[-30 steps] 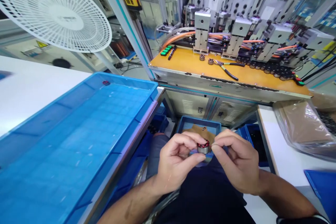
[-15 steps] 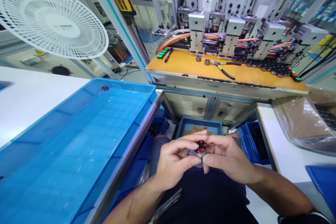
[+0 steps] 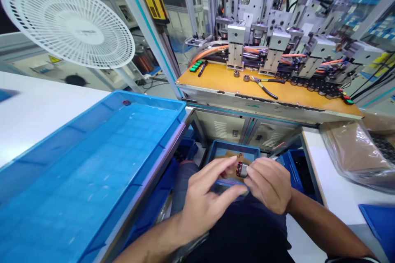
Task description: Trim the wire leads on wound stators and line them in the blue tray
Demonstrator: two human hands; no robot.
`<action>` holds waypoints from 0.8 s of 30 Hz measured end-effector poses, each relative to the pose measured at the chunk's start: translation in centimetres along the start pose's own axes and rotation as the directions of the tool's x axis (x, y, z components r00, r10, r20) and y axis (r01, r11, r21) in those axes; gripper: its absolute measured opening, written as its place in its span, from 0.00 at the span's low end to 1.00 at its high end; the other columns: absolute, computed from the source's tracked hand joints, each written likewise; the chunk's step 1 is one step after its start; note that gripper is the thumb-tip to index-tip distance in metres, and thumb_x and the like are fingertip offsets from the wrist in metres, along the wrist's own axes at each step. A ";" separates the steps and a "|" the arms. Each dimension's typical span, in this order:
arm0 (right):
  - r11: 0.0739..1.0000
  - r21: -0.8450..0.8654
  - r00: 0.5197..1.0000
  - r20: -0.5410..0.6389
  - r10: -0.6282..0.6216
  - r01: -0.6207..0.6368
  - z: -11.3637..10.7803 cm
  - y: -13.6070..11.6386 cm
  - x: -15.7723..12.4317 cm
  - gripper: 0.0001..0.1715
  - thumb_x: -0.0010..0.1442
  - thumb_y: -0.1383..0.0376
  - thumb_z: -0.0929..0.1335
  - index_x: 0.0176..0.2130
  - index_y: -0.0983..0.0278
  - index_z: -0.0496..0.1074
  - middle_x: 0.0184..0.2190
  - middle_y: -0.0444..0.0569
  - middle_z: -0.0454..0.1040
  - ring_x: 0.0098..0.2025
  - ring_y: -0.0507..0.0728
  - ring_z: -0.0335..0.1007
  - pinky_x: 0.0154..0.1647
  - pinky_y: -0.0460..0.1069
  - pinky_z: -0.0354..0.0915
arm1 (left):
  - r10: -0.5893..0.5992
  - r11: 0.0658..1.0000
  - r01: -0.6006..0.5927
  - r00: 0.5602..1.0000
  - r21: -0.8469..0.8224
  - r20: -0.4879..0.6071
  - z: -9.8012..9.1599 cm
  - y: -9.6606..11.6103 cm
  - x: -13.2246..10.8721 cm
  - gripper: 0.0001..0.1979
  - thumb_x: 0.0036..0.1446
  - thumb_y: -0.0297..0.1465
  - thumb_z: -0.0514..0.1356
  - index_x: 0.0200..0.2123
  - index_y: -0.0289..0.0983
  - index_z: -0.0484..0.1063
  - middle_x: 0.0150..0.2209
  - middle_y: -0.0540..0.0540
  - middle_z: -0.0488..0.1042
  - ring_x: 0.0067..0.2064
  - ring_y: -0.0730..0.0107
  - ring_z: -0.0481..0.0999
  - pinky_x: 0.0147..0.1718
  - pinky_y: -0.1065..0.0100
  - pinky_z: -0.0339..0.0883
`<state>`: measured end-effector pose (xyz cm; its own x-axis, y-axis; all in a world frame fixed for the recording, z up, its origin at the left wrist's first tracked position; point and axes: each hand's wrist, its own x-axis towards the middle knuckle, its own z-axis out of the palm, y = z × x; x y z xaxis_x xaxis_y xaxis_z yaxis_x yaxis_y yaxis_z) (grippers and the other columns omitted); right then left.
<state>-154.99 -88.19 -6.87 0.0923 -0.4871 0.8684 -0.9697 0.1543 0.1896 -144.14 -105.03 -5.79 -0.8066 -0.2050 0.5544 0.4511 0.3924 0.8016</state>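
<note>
A small round metal part with red windings (image 3: 240, 169) is pinched in the fingers of my right hand (image 3: 269, 183), turned on its side over my lap. My left hand (image 3: 205, 198) is just left of it with fingers stretched out and apart, fingertips close to the part but not gripping it. Behind both hands a small blue bin (image 3: 218, 149) holds a brown sheet and a few small parts. One more red-wound part (image 3: 126, 102) lies in the far corner of the big blue tray (image 3: 92, 164).
A white fan (image 3: 68, 22) stands at the left rear. An orange machine bench (image 3: 216, 78) carries pliers (image 3: 262, 86), two small round parts and a row of grey fixtures. A plastic-wrapped brown package (image 3: 354, 148) lies on the white table at right. Blue bins sit below.
The part passed from both hands into my right hand alone and was turned sideways. My left hand let go and spread its fingers. Both hands shifted slightly away from me.
</note>
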 end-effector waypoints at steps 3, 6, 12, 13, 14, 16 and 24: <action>1.000 0.004 1.000 -0.013 -0.018 0.018 -0.1 -0.4 0.1 0.06 0.61 0.75 0.67 0.39 0.76 0.73 0.32 0.57 0.75 0.36 0.59 0.74 0.34 0.55 0.76 | -0.074 0.995 0.078 0.995 -0.061 0.061 0.0 0.3 0.8 0.19 0.54 0.30 0.70 0.50 0.39 0.77 0.40 0.46 0.81 0.35 0.73 0.77 0.37 0.74 0.73; 0.996 0.090 1.000 0.002 0.025 -0.025 -0.3 -0.9 0.0 0.08 0.58 0.75 0.68 0.40 0.73 0.73 0.32 0.56 0.75 0.36 0.59 0.74 0.34 0.54 0.75 | -0.089 0.988 0.101 0.990 -0.114 0.109 0.0 -0.1 1.1 0.14 0.55 0.29 0.70 0.46 0.37 0.79 0.38 0.44 0.82 0.36 0.69 0.79 0.38 0.71 0.74; 0.750 0.454 0.876 0.198 0.441 -0.480 -1.3 -2.0 1.4 0.19 0.56 0.68 0.73 0.48 0.65 0.71 0.34 0.52 0.73 0.34 0.56 0.72 0.32 0.50 0.71 | 0.036 0.999 -0.036 0.998 -0.010 0.054 -0.1 -0.5 0.9 0.19 0.55 0.23 0.68 0.51 0.39 0.77 0.44 0.41 0.78 0.42 0.66 0.78 0.42 0.68 0.75; 0.721 0.488 0.867 0.199 0.457 -0.492 -1.4 -2.1 1.8 0.16 0.57 0.69 0.72 0.47 0.65 0.71 0.33 0.51 0.73 0.32 0.54 0.71 0.31 0.49 0.70 | 0.034 0.999 -0.032 0.998 -0.035 0.061 -0.1 -0.6 0.9 0.19 0.56 0.22 0.67 0.51 0.39 0.77 0.44 0.42 0.77 0.42 0.67 0.78 0.41 0.70 0.75; 0.689 0.512 0.851 0.201 0.485 -0.514 -1.5 -2.1 2.1 0.13 0.58 0.72 0.71 0.45 0.64 0.72 0.32 0.49 0.72 0.31 0.53 0.71 0.31 0.48 0.69 | 0.022 0.997 -0.017 0.997 -0.073 0.072 -0.1 -0.6 0.9 0.18 0.56 0.22 0.67 0.50 0.40 0.78 0.44 0.42 0.77 0.41 0.69 0.78 0.39 0.71 0.75; 0.605 0.546 0.795 0.214 0.568 -0.579 -1.4 -2.3 2.6 0.11 0.59 0.75 0.69 0.42 0.63 0.74 0.31 0.47 0.72 0.31 0.51 0.70 0.31 0.47 0.68 | -0.040 0.984 0.055 0.995 -0.169 0.087 0.0 -0.5 1.0 0.18 0.56 0.22 0.67 0.49 0.41 0.78 0.43 0.43 0.76 0.40 0.71 0.78 0.36 0.74 0.75; 0.261 0.593 0.562 0.403 0.722 -0.762 -2.0 -1.4 0.6 0.05 0.63 0.71 0.70 0.34 0.62 0.74 0.28 0.45 0.71 0.30 0.51 0.68 0.30 0.47 0.65 | -0.059 0.976 0.067 0.997 -0.208 0.044 0.0 -0.5 0.9 0.15 0.54 0.19 0.65 0.44 0.38 0.78 0.42 0.41 0.78 0.43 0.66 0.79 0.37 0.72 0.77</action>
<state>-153.13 -87.01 -5.71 -0.7400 -0.5088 0.4399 -0.4577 -0.0983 -0.8837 -145.14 -105.38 -5.66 -0.8480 -0.1879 0.4956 0.4657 0.1824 0.8659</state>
